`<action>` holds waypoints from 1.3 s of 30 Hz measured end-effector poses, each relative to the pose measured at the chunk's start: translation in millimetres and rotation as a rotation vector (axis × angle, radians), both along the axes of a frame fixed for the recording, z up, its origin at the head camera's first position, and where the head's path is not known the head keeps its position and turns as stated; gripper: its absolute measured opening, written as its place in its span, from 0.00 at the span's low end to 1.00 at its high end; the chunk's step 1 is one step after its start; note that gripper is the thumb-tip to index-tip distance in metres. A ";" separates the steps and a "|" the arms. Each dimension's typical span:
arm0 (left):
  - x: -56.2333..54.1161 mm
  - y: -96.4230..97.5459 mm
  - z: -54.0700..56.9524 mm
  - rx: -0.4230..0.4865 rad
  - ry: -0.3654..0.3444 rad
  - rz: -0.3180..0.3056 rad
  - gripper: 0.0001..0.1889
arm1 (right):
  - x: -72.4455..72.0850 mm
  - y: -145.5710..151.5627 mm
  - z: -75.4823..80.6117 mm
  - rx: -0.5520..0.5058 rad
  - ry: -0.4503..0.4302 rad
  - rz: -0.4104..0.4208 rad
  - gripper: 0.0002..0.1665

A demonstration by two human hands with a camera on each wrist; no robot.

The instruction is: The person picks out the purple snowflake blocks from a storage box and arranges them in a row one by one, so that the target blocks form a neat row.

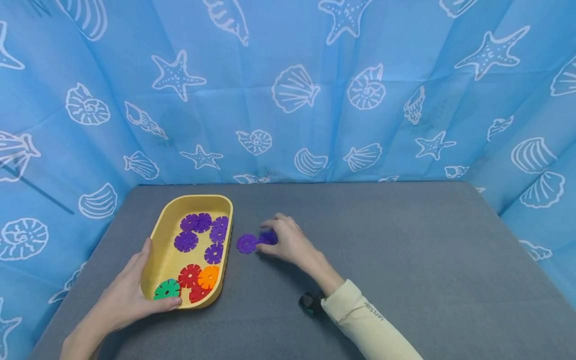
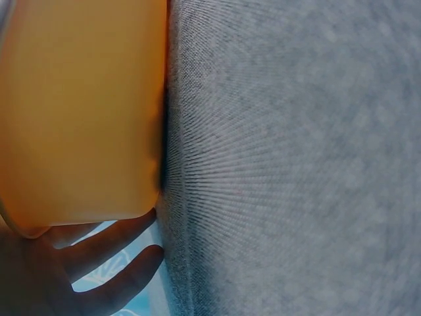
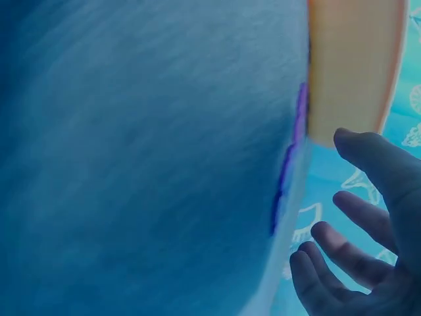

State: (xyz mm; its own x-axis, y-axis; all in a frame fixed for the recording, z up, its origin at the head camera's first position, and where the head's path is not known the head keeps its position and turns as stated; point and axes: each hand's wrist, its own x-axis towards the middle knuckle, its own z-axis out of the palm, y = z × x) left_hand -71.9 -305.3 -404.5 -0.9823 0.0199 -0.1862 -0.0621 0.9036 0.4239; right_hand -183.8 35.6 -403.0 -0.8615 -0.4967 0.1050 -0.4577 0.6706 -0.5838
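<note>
"Across the table (image 1: 405, 260), what is the head view showing us?"

"We are seeing two discs lying between the yellow box (image 1: 164, 255) and the right hand (image 1: 290, 240). The left purple disc (image 1: 247, 244) is lying just right of the box, while the right purple disc (image 1: 268, 236) is blurring beneath the loosely bent fingers."

"Which way is everything running?"

"Being round, the discs are showing no long axis, but their row is pointing leftward to the box. The right hand is being the nearer one. The box's length is running away from us, and the left hand (image 1: 128, 295) is gripping its near left corner, thumb resting on the rim."

"And how are the discs looking?"

"Flat, deep purple, notched all round, matching the other purple discs (image 1: 186, 241) lying inside."

"From the left wrist?"

"We are finding fingers spreading against the box's wall."

"And the right wrist?"

"We are seeing parted fingers, holding nothing visible; thin purple edges are lying flat on the table, apart from the fingertips."
</note>
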 end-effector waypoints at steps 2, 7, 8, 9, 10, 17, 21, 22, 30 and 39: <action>0.6 0.0 -0.1 0.002 0.009 -0.004 0.77 | 1.5 -3.7 4.3 -0.014 -0.013 0.003 0.30; 0.9 -0.1 -0.2 0.004 0.015 -0.006 0.77 | 4.7 -16.6 16.1 -0.101 -0.049 0.017 0.31; 0.8 -0.2 -0.2 0.004 0.011 -0.005 0.77 | 5.2 -19.8 18.5 -0.123 -0.057 0.024 0.30; 0.7 -0.3 -0.3 0.002 0.009 -0.005 0.77 | 5.8 -23.1 21.0 -0.142 -0.067 0.030 0.30; 0.5 -0.4 -0.4 0.002 0.004 -0.003 0.77 | 6.4 -26.5 23.6 -0.157 -0.075 0.037 0.30; 1.3 -0.7 -1.3 0.007 0.008 -0.005 0.76 | 13.4 -54.9 41.0 -0.125 -0.069 0.063 0.29; 1.2 -0.8 -0.7 0.012 0.004 -0.011 0.76 | 17.3 -71.5 45.6 -0.109 -0.053 0.120 0.28; 1.1 -0.8 -0.6 0.012 0.007 -0.013 0.76 | 18.2 -75.9 46.0 -0.101 -0.050 0.135 0.28; 0.6 -0.6 -1.0 0.019 0.016 -0.017 0.75 | 23.3 -111.8 39.7 0.016 -0.003 0.237 0.27; 1.3 0.3 -1.6 0.017 0.022 -0.012 0.75 | 30.2 -133.0 23.8 0.354 0.140 0.181 0.12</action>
State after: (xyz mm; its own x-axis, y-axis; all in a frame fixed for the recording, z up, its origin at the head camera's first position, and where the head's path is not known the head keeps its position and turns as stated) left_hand -70.6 -305.0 -406.1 -0.9858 0.0351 -0.1640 -0.0414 0.8967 0.4407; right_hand -153.6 -97.5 -379.2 -0.7469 -0.6649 0.0106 -0.6449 0.7203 -0.2553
